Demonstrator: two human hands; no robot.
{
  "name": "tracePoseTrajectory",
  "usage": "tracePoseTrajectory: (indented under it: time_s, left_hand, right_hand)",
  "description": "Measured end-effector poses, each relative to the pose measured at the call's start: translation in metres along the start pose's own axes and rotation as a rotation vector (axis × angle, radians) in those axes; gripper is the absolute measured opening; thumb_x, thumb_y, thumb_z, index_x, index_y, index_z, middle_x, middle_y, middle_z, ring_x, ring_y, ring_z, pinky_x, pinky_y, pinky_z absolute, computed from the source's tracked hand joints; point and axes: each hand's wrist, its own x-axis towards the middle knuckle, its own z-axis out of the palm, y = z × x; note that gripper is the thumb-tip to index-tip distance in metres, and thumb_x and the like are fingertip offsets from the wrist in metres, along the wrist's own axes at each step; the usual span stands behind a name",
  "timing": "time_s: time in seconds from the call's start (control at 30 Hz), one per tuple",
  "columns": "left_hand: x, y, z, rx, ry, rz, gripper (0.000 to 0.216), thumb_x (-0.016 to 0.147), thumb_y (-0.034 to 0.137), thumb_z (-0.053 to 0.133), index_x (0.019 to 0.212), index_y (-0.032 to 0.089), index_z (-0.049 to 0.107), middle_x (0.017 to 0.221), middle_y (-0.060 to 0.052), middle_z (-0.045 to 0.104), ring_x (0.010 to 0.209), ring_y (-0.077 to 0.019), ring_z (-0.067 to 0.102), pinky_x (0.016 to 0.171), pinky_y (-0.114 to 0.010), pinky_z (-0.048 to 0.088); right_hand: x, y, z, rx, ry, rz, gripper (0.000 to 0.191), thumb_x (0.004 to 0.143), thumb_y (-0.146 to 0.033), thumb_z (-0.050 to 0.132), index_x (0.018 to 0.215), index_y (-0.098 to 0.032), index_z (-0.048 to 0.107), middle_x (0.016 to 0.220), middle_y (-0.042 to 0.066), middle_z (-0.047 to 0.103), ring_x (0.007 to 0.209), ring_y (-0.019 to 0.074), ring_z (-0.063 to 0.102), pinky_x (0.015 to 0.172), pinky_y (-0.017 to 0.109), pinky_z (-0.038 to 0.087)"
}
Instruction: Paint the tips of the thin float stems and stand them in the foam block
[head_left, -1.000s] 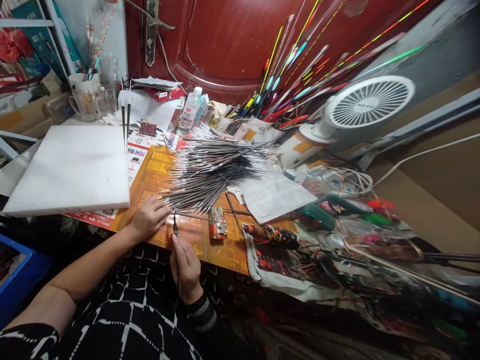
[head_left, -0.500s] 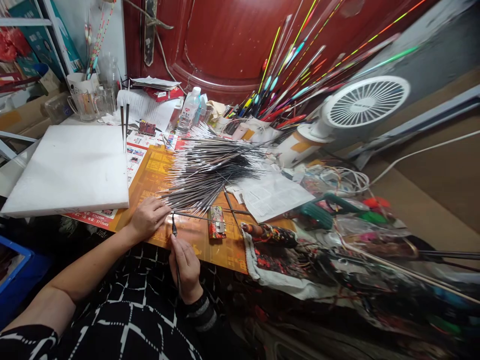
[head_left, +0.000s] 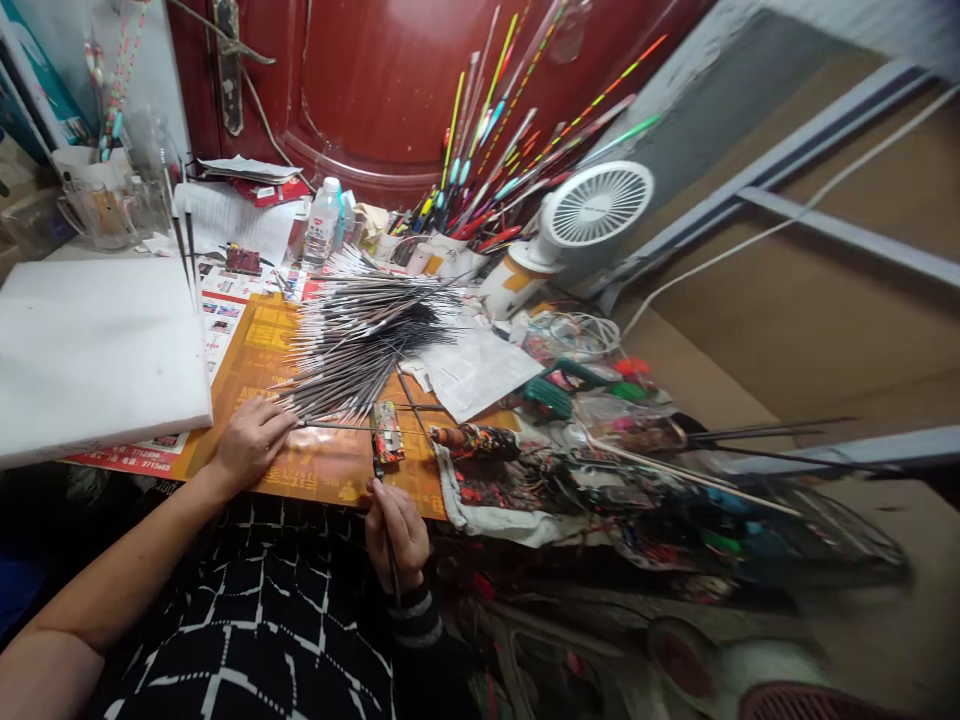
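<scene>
My left hand point(head_left: 259, 440) is closed at the orange-covered table's left part, its fingers pinching one end of a slim dark fishing float point(head_left: 337, 427). The float lies sideways to the right, its thin stem passing by a small paint-stained block point(head_left: 388, 432). In my right hand point(head_left: 399, 532) is a thin paintbrush point(head_left: 378, 468), held like a pen with its dark tip up at the float, just left of the block. A large pile of similar dark, white-tipped floats point(head_left: 360, 340) lies just beyond both hands.
A white foam board point(head_left: 97, 350) with two floats stuck upright is at left. Behind the pile stand a plastic bottle point(head_left: 322, 222), bright finished floats point(head_left: 480, 150) and a white fan point(head_left: 596, 205). A paint-spattered cloth point(head_left: 487, 500) and tangled clutter lie at right.
The view has turned to the right. My right hand has carried the brush rightward along the float, from near my left fingers to beside the block. The left hand keeps its hold.
</scene>
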Motion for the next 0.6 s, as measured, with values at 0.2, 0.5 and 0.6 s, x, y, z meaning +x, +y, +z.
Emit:
tracePoseTrajectory:
  time_s: [0.2, 0.5, 0.6]
  left_hand:
    - [0.0, -0.004, 0.001, 0.028, 0.011, 0.016, 0.015, 0.101, 0.02, 0.055, 0.105, 0.019, 0.07, 0.094, -0.005, 0.071, 0.084, -0.0209, 0.059, 0.078, -0.035, 0.05]
    - [0.0, -0.006, 0.003, 0.048, -0.003, 0.012, 0.016, 0.101, 0.021, 0.055, 0.106, 0.018, 0.07, 0.095, -0.006, 0.071, 0.084, -0.0213, 0.059, 0.078, -0.036, 0.05]
    - [0.001, -0.006, 0.003, 0.048, -0.014, 0.003, 0.018, 0.102, 0.023, 0.053, 0.105, 0.019, 0.071, 0.095, -0.006, 0.072, 0.083, -0.0209, 0.059, 0.078, -0.036, 0.051]
  right_hand:
    - [-0.009, 0.007, 0.005, -0.037, 0.021, 0.052, 0.059, 0.092, 0.001, 0.058, 0.147, -0.019, 0.051, 0.109, 0.012, 0.072, 0.098, 0.0208, 0.071, 0.081, 0.036, 0.064]
    - [-0.011, 0.009, 0.008, -0.075, -0.005, 0.065, 0.058, 0.096, -0.005, 0.056, 0.151, -0.022, 0.047, 0.112, 0.013, 0.072, 0.102, 0.0225, 0.071, 0.084, 0.038, 0.064]
    - [-0.01, 0.008, 0.008, -0.085, -0.007, 0.06, 0.058, 0.096, -0.004, 0.056, 0.151, -0.02, 0.047, 0.113, 0.013, 0.072, 0.102, 0.0225, 0.07, 0.086, 0.037, 0.063]
